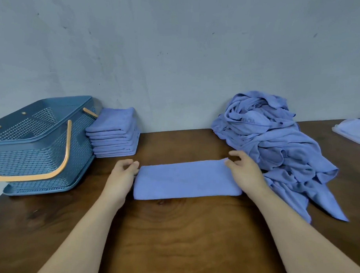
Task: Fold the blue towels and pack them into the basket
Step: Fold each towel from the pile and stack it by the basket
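Note:
A blue towel (185, 180), folded into a long strip, lies flat across the middle of the wooden table (171, 238). My left hand (122, 175) pinches its left end with curled fingers. My right hand (243, 171) pinches the far corner of its right end, lifting that corner slightly. A stack of several folded blue towels (114, 132) stands behind my left hand, next to the blue plastic basket (31, 147) with orange handles at far left. A loose heap of unfolded blue towels (276, 148) lies at the right.
A grey wall (178, 54) rises directly behind the table. A pale plastic lid or tray (354, 130) sits at the far right edge. The table's left edge runs just below the basket. Bare wood stretches in front of the towel, between my forearms.

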`<control>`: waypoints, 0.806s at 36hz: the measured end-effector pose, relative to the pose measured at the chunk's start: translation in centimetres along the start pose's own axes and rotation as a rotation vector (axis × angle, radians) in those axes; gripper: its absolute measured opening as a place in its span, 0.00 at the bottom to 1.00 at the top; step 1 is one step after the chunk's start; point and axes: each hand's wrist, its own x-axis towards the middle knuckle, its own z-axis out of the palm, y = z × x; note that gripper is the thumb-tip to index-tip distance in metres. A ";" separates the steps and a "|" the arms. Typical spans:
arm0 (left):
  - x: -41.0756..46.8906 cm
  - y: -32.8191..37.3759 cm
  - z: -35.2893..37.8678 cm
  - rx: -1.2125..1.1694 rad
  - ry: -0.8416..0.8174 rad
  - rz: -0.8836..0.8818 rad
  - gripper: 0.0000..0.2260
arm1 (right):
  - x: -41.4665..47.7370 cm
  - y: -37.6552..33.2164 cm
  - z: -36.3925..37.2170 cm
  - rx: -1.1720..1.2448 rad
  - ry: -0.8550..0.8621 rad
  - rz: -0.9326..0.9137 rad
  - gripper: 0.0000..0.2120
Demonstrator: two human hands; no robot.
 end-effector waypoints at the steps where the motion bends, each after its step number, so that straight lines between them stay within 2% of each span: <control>1: -0.1 -0.4 -0.1 0.025 0.002 0.033 0.18 | 0.0 0.6 0.0 0.001 -0.010 -0.026 0.10; 4: -0.4 -0.8 -0.2 0.085 -0.071 0.103 0.16 | 0.2 1.4 0.1 -0.055 -0.079 -0.080 0.09; 7: -0.5 -0.7 0.0 0.137 -0.110 0.151 0.14 | 0.3 1.8 0.4 -0.060 -0.071 -0.092 0.10; 14: -0.5 -1.0 -0.1 0.147 -0.059 0.159 0.13 | 0.4 1.7 0.7 -0.110 0.018 -0.111 0.12; 17: -0.5 -1.0 -0.1 0.182 -0.033 0.172 0.12 | 0.4 1.7 0.7 -0.172 -0.010 -0.095 0.13; 23: -0.7 -0.8 0.2 0.392 0.017 0.236 0.13 | 0.0 0.9 1.0 -0.268 -0.010 -0.108 0.14; 29: -1.8 0.0 0.4 0.590 0.010 0.309 0.15 | -1.0 -0.5 1.0 -0.506 0.016 -0.181 0.18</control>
